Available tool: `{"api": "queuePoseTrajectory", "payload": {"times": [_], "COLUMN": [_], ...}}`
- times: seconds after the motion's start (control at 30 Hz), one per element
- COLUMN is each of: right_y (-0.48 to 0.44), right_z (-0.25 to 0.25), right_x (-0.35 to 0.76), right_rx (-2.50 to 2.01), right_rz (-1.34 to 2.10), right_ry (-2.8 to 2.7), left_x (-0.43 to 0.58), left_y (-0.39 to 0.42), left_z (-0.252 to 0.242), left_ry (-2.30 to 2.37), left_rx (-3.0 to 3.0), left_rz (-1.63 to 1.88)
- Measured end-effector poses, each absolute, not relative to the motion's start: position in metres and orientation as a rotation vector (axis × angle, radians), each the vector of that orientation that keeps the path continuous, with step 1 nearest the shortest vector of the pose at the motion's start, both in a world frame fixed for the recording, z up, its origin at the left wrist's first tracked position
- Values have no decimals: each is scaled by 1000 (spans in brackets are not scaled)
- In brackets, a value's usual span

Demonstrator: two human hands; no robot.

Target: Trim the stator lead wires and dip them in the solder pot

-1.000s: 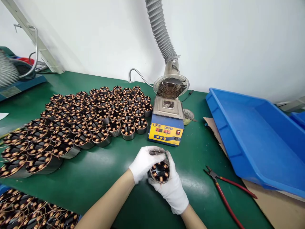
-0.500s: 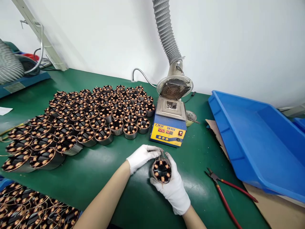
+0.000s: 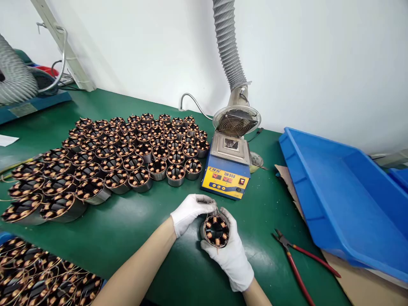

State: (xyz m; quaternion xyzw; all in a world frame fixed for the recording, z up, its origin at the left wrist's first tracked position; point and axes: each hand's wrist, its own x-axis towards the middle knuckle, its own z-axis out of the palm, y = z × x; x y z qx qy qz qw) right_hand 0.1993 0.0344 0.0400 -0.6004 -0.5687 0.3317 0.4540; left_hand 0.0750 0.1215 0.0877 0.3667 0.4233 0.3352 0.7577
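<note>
A motor stator [image 3: 206,231] with copper coils inside a metal ring is tilted toward me, low over the green bench. My right hand [image 3: 232,255], in a white glove, wraps around its right side and underside. At its upper edge, thin lead wires [image 3: 216,208] stick up. My gloved left hand [image 3: 193,212] pinches these wires between thumb and fingers. Just beyond both hands stands a blue and yellow solder pot [image 3: 223,180] with lit red digits and a square opening on top.
Rows of stators [image 3: 111,163] cover the bench's left side; more with loose wires fill a bin [image 3: 38,276] at lower left. A fume hose [image 3: 229,46] hangs over the pot. Red-handled pliers [image 3: 288,244] lie right, beside cardboard [image 3: 360,276] and a blue tray [image 3: 344,170].
Both hands keep their hold on the stator and its wires, with only slight movement. The view has shifted a little, and the digits on the solder pot read differently.
</note>
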Motion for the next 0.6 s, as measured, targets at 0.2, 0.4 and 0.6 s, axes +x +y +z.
{"api": "queuePoseTrajectory", "payload": {"times": [0.2, 0.4, 0.6], "right_y": [36, 37, 34], "right_z": [43, 43, 46], "right_x": [198, 200, 202], "right_rx": [-1447, -1422, -1401], "right_rz": [888, 896, 942], "right_ry": [-1430, -1460, -1479], "left_x": [81, 81, 88], "left_y": [120, 117, 112], "left_z": [89, 96, 93], "left_ry": [959, 945, 980], "left_rx": [780, 778, 807], "left_rz": [766, 776, 832]}}
